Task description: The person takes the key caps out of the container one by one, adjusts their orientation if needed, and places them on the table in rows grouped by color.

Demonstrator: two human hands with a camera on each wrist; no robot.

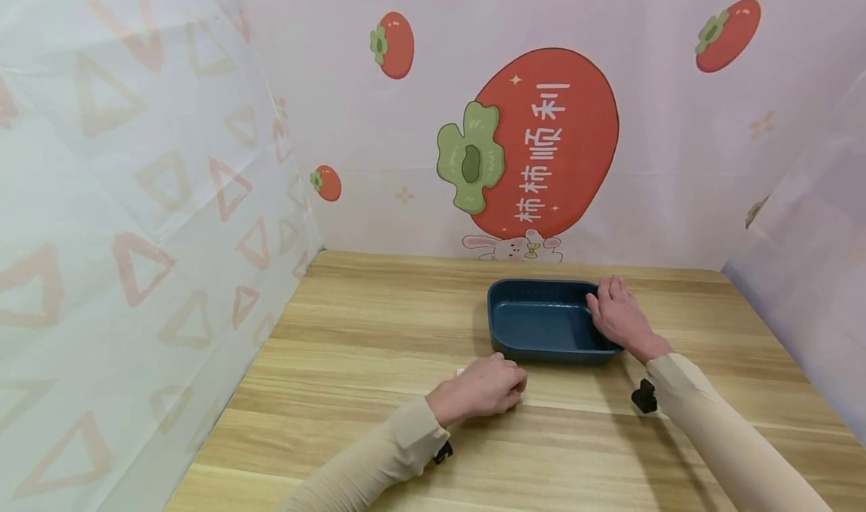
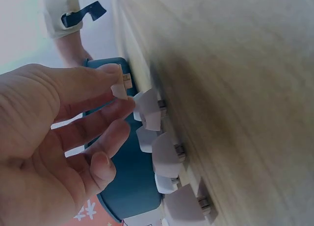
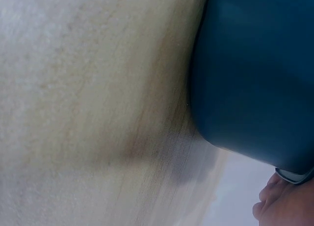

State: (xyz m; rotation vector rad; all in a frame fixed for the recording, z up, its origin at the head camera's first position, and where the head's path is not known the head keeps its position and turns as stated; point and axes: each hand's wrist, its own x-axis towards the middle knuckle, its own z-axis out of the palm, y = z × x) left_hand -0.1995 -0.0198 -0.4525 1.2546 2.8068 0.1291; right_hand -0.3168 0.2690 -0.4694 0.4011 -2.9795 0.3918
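In the left wrist view, my left hand (image 2: 44,133) pinches a small white piece (image 2: 119,91) with a short tan stub between thumb and index finger; the other fingers curl loosely. Close to the fingertips, several similar white tapered pieces (image 2: 167,155) with ridged stubs stand on the table; their exact kind is unclear. In the head view the left hand mostly hides them. My right hand (image 1: 619,313) grips the right end of a dark blue rectangular tub (image 1: 541,356), thumb over its rim. The tub stands upright behind the left hand, its visible inside bare.
The wooden table (image 1: 352,331) meets a back wall sheet (image 1: 379,219) printed with persimmons. Another patterned sheet (image 1: 155,196) borders the left side. Black clips (image 1: 645,397) hang at both wrists.
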